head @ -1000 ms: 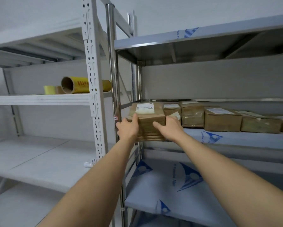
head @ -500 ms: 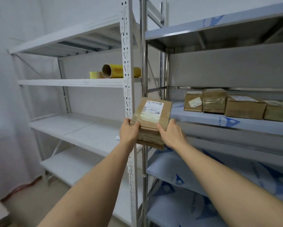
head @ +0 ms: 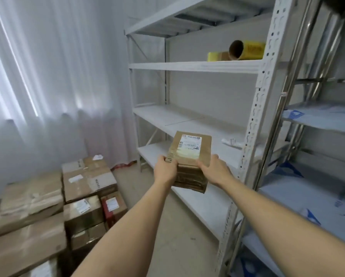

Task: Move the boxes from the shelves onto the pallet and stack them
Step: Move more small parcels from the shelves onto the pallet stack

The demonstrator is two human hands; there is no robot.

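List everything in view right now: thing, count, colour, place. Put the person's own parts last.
held box: one, brown with a white label, in mid-air in front of the white rack.
stacked boxes: several, exact count unclear, brown, one dark red, on the floor at lower left.
white rack: one, white, centre.
roll: one, yellow on a cardboard core, lying on the white rack's upper shelf.
yellow item: one, beside the roll; too blurred to identify.
metal rack: one, steel with blue-printed film, right edge.
curtain: white, along the left wall.
left hand: grips the held box's left side.
right hand: grips its right side.
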